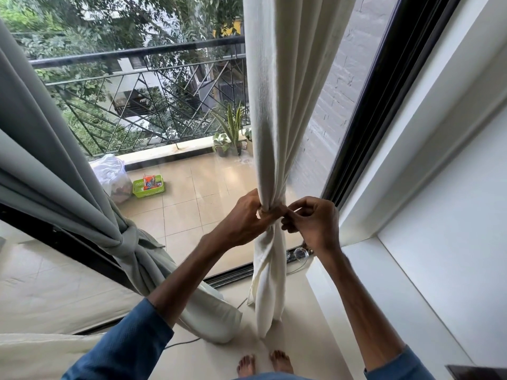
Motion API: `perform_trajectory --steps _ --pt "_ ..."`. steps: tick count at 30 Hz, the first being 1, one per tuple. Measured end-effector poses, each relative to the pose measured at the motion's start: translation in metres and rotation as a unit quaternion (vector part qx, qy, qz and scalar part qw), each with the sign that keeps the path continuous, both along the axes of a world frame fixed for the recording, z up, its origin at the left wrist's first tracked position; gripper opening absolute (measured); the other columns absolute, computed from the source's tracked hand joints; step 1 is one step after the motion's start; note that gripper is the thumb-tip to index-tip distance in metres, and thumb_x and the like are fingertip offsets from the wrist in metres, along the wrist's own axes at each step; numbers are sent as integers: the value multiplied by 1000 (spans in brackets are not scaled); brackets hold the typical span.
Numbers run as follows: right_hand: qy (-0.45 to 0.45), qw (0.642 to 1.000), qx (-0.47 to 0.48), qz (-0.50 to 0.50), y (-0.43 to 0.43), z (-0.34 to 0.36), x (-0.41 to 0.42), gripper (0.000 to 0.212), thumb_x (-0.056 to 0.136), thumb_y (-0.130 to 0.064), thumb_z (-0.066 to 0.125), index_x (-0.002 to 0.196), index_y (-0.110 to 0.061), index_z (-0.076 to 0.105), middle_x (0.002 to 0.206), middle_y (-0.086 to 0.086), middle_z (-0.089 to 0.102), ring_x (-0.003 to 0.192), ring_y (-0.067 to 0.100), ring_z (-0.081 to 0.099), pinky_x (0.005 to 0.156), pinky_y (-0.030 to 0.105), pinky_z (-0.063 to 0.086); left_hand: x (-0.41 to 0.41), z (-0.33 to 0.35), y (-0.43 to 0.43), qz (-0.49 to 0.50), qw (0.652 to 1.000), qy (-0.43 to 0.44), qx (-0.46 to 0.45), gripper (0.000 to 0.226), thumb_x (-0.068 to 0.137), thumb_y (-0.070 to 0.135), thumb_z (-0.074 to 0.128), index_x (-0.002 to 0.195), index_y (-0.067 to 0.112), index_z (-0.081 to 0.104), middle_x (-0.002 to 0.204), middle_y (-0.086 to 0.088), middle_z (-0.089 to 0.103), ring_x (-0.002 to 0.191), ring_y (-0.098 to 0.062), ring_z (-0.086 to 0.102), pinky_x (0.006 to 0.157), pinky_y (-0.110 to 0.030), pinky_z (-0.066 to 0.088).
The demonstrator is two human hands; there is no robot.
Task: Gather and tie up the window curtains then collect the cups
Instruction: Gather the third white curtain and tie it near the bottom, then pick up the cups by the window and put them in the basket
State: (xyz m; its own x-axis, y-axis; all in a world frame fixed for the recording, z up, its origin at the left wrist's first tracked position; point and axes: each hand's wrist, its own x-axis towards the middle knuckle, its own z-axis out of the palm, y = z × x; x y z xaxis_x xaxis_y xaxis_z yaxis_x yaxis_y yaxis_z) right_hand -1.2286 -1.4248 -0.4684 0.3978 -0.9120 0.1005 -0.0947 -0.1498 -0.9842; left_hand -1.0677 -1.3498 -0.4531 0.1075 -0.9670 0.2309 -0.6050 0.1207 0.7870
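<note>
Soft daylight is coming in through the window [178,105] from the far side, lighting the room brightly and evenly. The cream curtain [274,105] is glowing, backlit. A pale sheen is glaring off the balcony tiles [233,174]. Wide-angle distortion is bending the railing [137,53] and window frame [378,105] near the edges; everything is looking sharp

— The cream curtain [274,105] between the left hand [247,216] and right hand [312,220]?
— Woven cloth, matt, faintly coarse
— And the grey curtain [55,160] left of them?
— Smoother cloth, also matt. Beyond the hands, the floor tiles [214,182] look glossy, the basket [148,193] green plastic, the railing [137,52] dark metal
</note>
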Motion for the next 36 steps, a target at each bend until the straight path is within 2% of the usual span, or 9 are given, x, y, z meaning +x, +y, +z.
perform_trajectory --steps 5,11,14,18,20,23,27,32,36 --pt "82 994 -30 69 -10 1 -2 33 76 -32 87 66 -6 70 53 6 69 47 28 68 41 23 44 2 1 -2 10 1000 16 2 21 97 30 63 94 11 70 79 3 66 65 -5 63 56 -32 53" --pt "160 977 -105 94 -30 2 3 26 76 -31 86 62 -15 71 51 -1 69 45 18 68 49 44 58 8 10 -5 -20 999 28 -5 21 99 20 60 92 2 67 75 -6 69 63 -19 68 56 -24 54" --pt "158 975 -125 95 -30 3 6 32 76 -41 86 65 -15 72 54 -2 69 47 16 68 47 37 56 15 12 -9 -25 999 20 15 21 101 24 58 96 6 68 80 -4 69 65 -14 68 56 -30 58" --pt "111 987 -80 84 -27 1 11 32 72 -39 89 85 -14 75 66 1 74 54 19 71 42 28 49 25 -2 -12 11 996 -93 3 32 101 43 51 108 16 66 99 -5 61 84 -16 59 71 -33 53" --pt "98 991 -54 70 -24 -6 9 36 71 -39 88 93 -14 75 71 2 75 57 19 73 42 30 52 26 -16 -7 59 994 -81 51 49 99 52 48 127 12 56 119 -11 57 92 -17 59 78 -29 51" --pt "102 993 0 51 -19 -26 -3 32 77 -40 85 94 -15 74 74 1 76 60 21 74 44 29 52 12 -43 7 160 971 -31 174 64 100 59 37 146 15 38 145 -11 45 122 -26 53 102 -39 43" --pt "108 991 67 34 -12 -57 -23 21 87 -34 77 89 -13 74 76 5 76 61 26 73 50 31 51 -14 -82 27 162 917 -159 327 67 101 58 15 128 11 54 124 -13 60 115 -32 55 96 -44 42" --pt "138 985 107 -2 2 -88 -49 17 94 -29 70 90 -14 75 76 2 77 63 24 74 50 38 56 -44 -129 33 -8 879 -217 424 51 103 50 28 124 12 55 118 -20 61 104 -38 60 83 -43 48" --pt "148 977 148 -41 10 -109 -77 15 97 -23 66 87 -13 74 78 3 76 64 26 73 50 34 53 -68 -144 16 -54 891 -190 410 52 99 54 39 84 9 58 102 -21 69 98 -38 65 89 -48 48"
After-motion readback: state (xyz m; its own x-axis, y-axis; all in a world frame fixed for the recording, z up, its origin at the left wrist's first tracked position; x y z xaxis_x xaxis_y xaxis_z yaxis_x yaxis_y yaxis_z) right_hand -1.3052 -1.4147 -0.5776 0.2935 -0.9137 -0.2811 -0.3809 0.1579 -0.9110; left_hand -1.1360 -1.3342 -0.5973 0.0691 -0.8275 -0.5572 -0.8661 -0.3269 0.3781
